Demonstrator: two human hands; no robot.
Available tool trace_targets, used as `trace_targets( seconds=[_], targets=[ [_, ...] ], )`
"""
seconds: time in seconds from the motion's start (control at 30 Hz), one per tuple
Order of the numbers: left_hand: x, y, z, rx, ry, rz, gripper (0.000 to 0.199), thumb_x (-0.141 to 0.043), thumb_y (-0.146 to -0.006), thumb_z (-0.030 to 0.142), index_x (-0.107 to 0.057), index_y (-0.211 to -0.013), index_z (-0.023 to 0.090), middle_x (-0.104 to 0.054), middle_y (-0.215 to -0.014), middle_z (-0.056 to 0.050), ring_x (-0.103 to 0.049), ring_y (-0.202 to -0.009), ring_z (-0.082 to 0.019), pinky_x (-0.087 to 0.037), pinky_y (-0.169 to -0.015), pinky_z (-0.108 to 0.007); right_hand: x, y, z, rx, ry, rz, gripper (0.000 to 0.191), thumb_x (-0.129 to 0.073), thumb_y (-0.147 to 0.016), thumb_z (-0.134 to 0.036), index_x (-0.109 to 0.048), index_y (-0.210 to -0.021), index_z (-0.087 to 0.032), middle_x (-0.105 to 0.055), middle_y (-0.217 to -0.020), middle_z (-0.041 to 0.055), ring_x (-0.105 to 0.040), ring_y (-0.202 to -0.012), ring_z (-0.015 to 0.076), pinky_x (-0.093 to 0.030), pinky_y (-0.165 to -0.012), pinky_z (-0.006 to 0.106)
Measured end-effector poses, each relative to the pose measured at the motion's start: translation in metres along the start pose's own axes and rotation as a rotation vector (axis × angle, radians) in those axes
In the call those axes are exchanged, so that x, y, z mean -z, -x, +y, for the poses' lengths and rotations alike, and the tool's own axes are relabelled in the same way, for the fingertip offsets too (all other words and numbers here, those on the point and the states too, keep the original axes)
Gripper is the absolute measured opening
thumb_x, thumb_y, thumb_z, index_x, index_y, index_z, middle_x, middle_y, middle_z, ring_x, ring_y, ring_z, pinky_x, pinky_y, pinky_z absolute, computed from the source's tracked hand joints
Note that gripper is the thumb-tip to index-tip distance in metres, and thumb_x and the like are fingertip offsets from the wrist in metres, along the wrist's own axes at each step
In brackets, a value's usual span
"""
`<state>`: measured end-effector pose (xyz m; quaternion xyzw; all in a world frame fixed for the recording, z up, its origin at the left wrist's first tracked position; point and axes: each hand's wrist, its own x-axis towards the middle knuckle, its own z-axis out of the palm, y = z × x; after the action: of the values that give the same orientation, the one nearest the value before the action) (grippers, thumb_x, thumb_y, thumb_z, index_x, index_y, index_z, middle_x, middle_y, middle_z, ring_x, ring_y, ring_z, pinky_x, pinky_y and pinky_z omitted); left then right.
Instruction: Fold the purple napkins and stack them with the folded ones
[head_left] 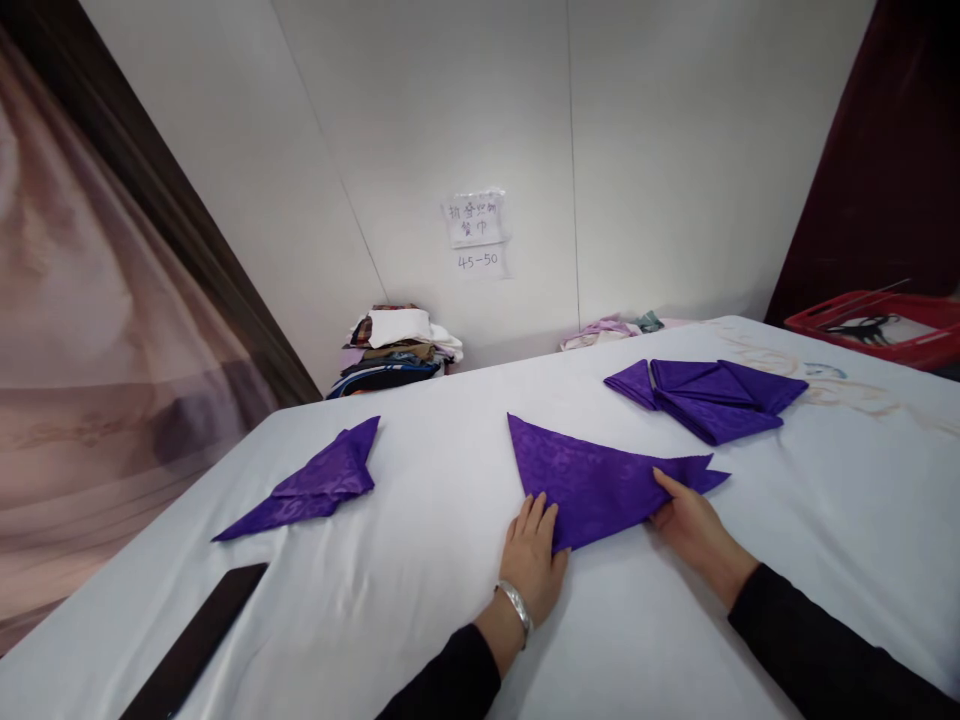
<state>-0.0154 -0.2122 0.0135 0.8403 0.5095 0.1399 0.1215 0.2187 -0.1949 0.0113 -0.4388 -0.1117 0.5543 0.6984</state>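
A purple patterned cloth (592, 482), folded into a rough triangle, lies on the white-covered table (435, 620) in front of me. My left hand (534, 560), with a silver bracelet at the wrist, rests its fingertips on the cloth's lower left edge, fingers extended. Near the cloth's right end, my right hand (691, 520) grips the lower edge, thumb on top and fingers underneath. Another folded purple cloth (322, 482) lies to the left. Several folded purple pieces (720, 395) sit together at the back right.
A dark flat object (199, 635) lies at the table's front left. Behind the table are a pile of folded clothes (394, 355) and pinkish cloth (604, 330). A red basket (885, 345) stands at the far right. Handwritten paper (476, 222) hangs on the wall.
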Motion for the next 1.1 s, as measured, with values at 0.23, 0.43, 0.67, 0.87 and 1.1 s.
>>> trace_targets(
  seconds=[0.23,0.43,0.67,0.87,1.1],
  targets=[
    [-0.013,-0.011,-0.007,-0.073,-0.07,0.085,0.047,-0.04,-0.08,0.018,-0.046,-0.127,0.014,-0.04,-0.139,-0.01,-0.027,-0.132,-0.025,-0.032,-0.104,-0.045,0.0,-0.013,-0.012,-0.19,-0.025,-0.081,0.008,-0.058,-0.078,-0.016,-0.059,-0.086,-0.017,-0.069,-0.077,0.0026,-0.066,-0.072,0.0163,-0.055,-0.069,0.028],
    [-0.033,-0.021,-0.025,-0.214,-0.123,0.233,0.042,-0.038,-0.081,0.017,-0.053,-0.12,0.014,-0.049,-0.132,-0.01,-0.035,-0.128,-0.026,-0.041,-0.098,-0.045,0.009,-0.018,-0.024,-0.18,-0.026,-0.13,0.008,-0.057,-0.078,-0.015,-0.059,-0.085,-0.013,-0.068,-0.076,0.0059,-0.065,-0.07,0.0167,-0.054,-0.069,0.029],
    [-0.035,-0.022,-0.028,-0.288,-0.143,0.277,0.04,-0.037,-0.084,0.02,-0.054,-0.12,0.014,-0.051,-0.129,-0.011,-0.037,-0.126,-0.026,-0.043,-0.097,-0.045,0.022,-0.02,-0.04,-0.078,0.132,-0.11,0.032,-0.056,-0.076,-0.01,-0.051,-0.107,-0.017,-0.066,-0.072,0.0011,-0.064,-0.065,0.0152,-0.053,-0.06,0.027],
    [-0.036,-0.023,-0.029,-0.314,-0.137,0.283,0.039,-0.037,-0.085,0.023,-0.054,-0.12,0.015,-0.051,-0.13,-0.009,-0.036,-0.127,-0.026,-0.042,-0.098,-0.045,0.034,-0.02,-0.056,0.034,0.372,-0.052,0.071,-0.063,-0.073,-0.011,-0.029,-0.136,-0.015,-0.062,-0.063,-0.0027,-0.06,-0.052,0.0151,-0.052,-0.05,0.028],
    [-0.038,-0.024,-0.03,-0.319,-0.142,0.28,0.04,-0.037,-0.085,0.023,-0.053,-0.121,0.015,-0.051,-0.13,-0.01,-0.036,-0.128,-0.026,-0.043,-0.097,-0.045,0.046,-0.022,-0.067,0.198,0.851,-0.017,0.072,-0.056,-0.077,-0.015,-0.022,-0.14,-0.007,-0.056,-0.047,-0.0048,-0.05,-0.037,0.0113,-0.037,-0.036,0.02]
  ],
)
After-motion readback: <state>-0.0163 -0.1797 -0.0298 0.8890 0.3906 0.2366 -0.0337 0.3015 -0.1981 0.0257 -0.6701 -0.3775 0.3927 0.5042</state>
